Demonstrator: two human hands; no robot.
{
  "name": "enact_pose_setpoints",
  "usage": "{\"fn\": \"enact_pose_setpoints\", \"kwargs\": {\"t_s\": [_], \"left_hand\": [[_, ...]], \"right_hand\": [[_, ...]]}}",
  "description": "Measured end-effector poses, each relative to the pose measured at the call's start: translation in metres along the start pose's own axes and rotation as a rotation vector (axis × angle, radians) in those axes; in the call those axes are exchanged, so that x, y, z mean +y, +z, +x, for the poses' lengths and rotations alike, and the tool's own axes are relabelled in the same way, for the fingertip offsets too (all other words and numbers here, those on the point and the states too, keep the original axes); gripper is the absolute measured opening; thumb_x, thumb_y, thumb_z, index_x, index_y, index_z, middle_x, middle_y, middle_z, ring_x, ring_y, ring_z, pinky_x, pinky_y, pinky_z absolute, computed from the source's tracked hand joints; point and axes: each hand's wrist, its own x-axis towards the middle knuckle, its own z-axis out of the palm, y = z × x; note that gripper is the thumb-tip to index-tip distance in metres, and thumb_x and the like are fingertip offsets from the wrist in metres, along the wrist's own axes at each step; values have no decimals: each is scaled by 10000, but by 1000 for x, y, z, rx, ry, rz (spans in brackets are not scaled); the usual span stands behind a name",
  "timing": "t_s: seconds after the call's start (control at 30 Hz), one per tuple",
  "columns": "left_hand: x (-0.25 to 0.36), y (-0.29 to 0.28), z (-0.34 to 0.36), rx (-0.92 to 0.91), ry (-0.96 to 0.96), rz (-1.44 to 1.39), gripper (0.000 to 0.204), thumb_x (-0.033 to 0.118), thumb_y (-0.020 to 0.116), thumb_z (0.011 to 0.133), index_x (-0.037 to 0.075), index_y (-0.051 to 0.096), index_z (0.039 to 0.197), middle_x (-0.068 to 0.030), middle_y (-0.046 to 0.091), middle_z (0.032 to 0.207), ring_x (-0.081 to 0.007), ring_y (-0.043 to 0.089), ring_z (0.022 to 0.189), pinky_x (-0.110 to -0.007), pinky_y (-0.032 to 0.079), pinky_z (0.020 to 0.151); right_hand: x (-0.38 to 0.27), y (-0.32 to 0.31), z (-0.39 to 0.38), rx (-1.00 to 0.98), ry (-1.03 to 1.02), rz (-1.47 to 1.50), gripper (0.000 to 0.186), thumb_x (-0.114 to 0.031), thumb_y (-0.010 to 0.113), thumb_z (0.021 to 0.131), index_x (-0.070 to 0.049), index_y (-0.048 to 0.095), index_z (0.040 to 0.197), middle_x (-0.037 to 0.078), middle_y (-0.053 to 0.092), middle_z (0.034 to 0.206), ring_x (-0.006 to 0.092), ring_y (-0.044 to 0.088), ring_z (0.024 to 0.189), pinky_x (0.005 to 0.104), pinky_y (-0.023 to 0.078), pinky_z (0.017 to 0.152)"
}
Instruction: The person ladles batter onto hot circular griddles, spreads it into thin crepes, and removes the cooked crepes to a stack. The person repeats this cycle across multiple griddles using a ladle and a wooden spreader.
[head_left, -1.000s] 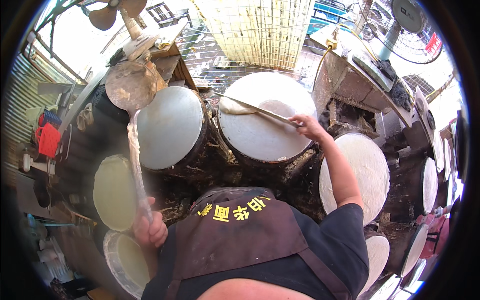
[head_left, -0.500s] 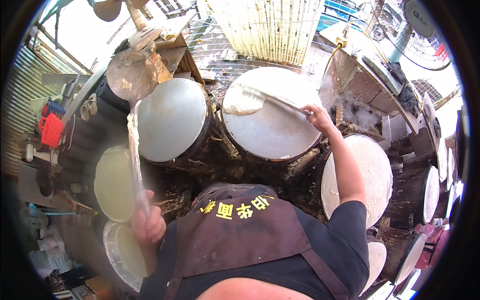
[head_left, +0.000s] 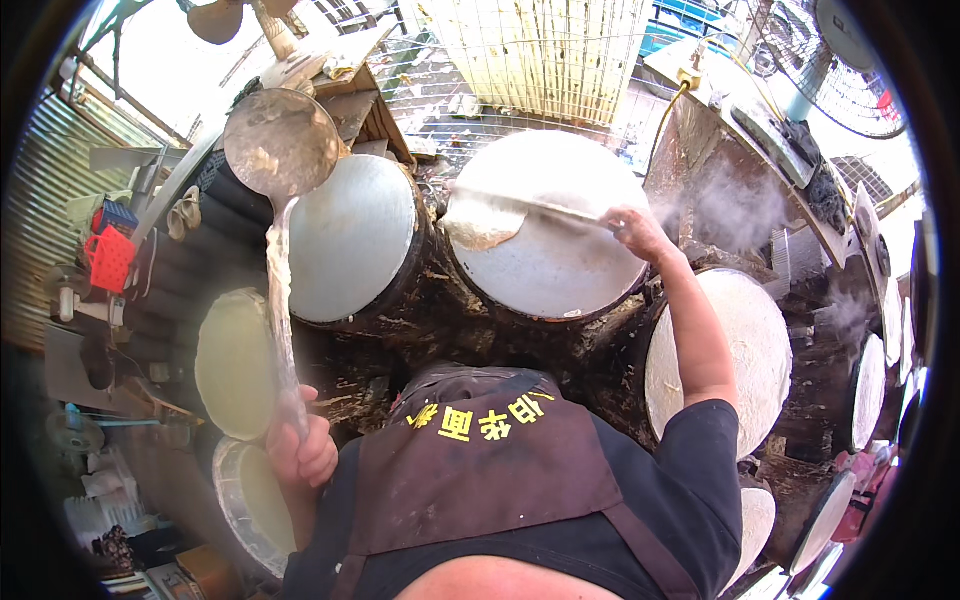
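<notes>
My left hand (head_left: pixel 305 450) is closed round the handle of a large metal ladle (head_left: pixel 280 143), which is raised with its round bowl at the top. Pale batter coats the handle. Over the middle griddle (head_left: pixel 560 280), a round light-grey plate, my right hand (head_left: pixel 637 234) grips one end of a long thin spreader (head_left: pixel 565 212). Its blade reaches left across the plate, above a patch of wet batter (head_left: pixel 485 222) at the plate's left side. Whether the blade touches the plate is hard to tell.
Another bare round griddle (head_left: pixel 350 240) stands to the left. Thin sheets of batter cover the griddles at the right (head_left: pixel 725 350) and far left (head_left: pixel 235 365). A tub of pale batter (head_left: pixel 245 500) sits by my left forearm. Steam (head_left: pixel 735 205) rises at the right; a fan (head_left: pixel 835 80) stands beyond.
The spreader has swung to lie more level, its far end lower and further left over the batter. My right wrist has turned slightly. The ladle stays raised in my left hand.
</notes>
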Motion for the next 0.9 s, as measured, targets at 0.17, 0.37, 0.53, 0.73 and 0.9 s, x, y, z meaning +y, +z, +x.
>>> {"fn": "enact_pose_setpoints", "kwargs": {"t_s": [0.17,0.37,0.53,0.73,0.9], "left_hand": [[-7,9,-8,48,-9,-2,529,346,471,1006,87,261,1417,14,375,572,-63,322,368,-219,297,294],[-12,16,2,95,-59,-13,542,364,488,997,110,267,1421,21,375,573,-60,325,367,-220,297,294],[-13,4,14,-17,-138,-102,524,345,495,993,128,286,1421,10,370,574,-82,321,361,-233,305,297],[-2,-15,20,-46,-162,-94,508,356,475,1001,109,301,1410,21,362,578,-54,304,365,-215,296,298],[19,-34,23,-49,-152,-74,506,327,472,1009,51,303,1397,26,358,581,-31,290,365,-193,277,292]], "right_hand": [[15,-28,-43,-121,58,37,269,52,627,724,-83,683,949,110,665,959,265,638,895,364,507,815],[11,-17,-46,40,110,19,337,76,619,732,-106,700,1004,123,658,1024,251,625,953,348,511,832],[-31,-30,-100,-55,186,-53,269,64,612,781,-88,696,986,104,650,1004,260,621,915,334,502,824],[-48,-8,-202,79,376,359,369,59,583,828,-84,624,1166,72,650,1002,180,623,918,295,523,807],[-177,95,-149,148,456,888,587,-17,562,877,-101,390,1432,59,611,819,111,577,596,258,493,526]]}}
